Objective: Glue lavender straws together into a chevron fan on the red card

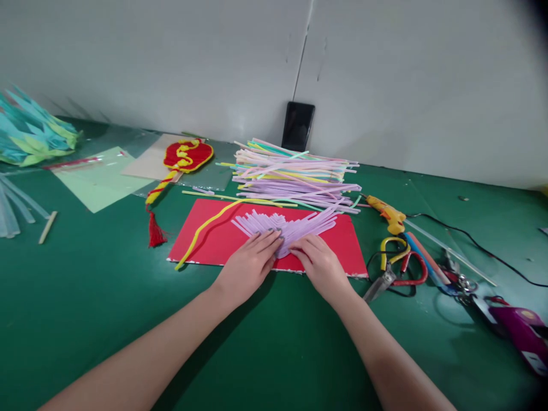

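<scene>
A fan of purple straws (pixel 287 224) lies spread on a red card (pixel 214 240) in the middle of the green table. My left hand (pixel 248 264) rests flat on the card, its stretched fingers pressing the lower left of the fan. My right hand (pixel 320 264) lies flat beside it, fingertips touching the base of the fan where the straws meet. Neither hand holds anything. A yellow pipe cleaner (pixel 201 231) curves across the card's left side.
A heap of pastel straws (pixel 295 174) lies behind the card. A yellow glue gun (pixel 387 214), scissors (pixel 396 268) and a purple tool (pixel 518 328) lie to the right. A red fan ornament with tassel (pixel 182 160), clear sheets and teal paper craft (pixel 29 134) sit left.
</scene>
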Demonstrator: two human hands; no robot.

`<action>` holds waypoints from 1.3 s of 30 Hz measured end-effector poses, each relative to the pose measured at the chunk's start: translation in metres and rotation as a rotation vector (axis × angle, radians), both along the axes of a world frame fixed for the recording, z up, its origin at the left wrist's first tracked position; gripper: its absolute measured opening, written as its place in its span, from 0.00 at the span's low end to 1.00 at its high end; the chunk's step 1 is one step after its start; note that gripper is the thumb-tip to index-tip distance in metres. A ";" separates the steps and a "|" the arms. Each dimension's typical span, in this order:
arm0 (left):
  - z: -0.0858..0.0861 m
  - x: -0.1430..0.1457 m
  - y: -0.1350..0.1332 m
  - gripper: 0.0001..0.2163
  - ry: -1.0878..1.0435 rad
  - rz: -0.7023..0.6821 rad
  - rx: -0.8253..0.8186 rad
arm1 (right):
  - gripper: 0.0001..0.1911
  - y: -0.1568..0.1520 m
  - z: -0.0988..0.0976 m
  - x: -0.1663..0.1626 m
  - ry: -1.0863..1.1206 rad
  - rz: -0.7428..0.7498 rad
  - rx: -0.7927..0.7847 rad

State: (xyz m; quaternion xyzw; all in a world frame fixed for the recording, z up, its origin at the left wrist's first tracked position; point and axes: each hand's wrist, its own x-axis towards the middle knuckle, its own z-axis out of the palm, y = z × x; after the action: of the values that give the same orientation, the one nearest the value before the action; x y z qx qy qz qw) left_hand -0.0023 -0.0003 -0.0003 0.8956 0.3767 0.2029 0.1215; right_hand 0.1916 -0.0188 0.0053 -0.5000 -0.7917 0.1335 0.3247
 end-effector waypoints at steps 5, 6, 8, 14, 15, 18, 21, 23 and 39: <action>0.000 0.000 -0.001 0.18 0.009 0.002 -0.008 | 0.10 0.001 -0.001 0.001 -0.003 -0.005 -0.006; 0.000 0.000 -0.001 0.18 0.005 0.002 -0.008 | 0.09 0.001 -0.001 0.001 -0.004 -0.003 -0.008; -0.001 0.000 -0.001 0.18 -0.004 0.003 -0.005 | 0.09 0.001 0.000 0.002 -0.009 0.004 -0.012; 0.000 0.000 0.000 0.18 -0.008 0.004 -0.005 | 0.09 0.001 -0.001 0.002 -0.025 0.010 -0.019; 0.000 0.000 0.000 0.18 -0.005 0.003 -0.005 | 0.09 0.001 0.000 0.002 -0.026 0.009 -0.017; 0.000 0.000 -0.001 0.18 0.008 0.004 -0.006 | 0.08 0.000 0.001 0.002 -0.027 0.016 -0.020; 0.000 0.000 -0.001 0.18 0.013 0.008 -0.006 | 0.08 0.000 0.002 0.002 -0.030 0.045 -0.034; 0.001 0.000 -0.001 0.18 0.012 0.008 -0.007 | 0.08 0.000 0.002 0.003 -0.037 0.060 -0.036; 0.000 0.001 0.000 0.18 0.016 0.005 0.010 | 0.09 0.000 0.002 0.003 -0.046 0.040 -0.053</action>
State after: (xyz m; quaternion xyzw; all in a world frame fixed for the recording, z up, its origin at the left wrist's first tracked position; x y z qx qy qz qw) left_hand -0.0018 -0.0006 0.0000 0.8968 0.3790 0.1978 0.1134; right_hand 0.1946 -0.0184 0.0074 -0.4953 -0.8051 0.1496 0.2901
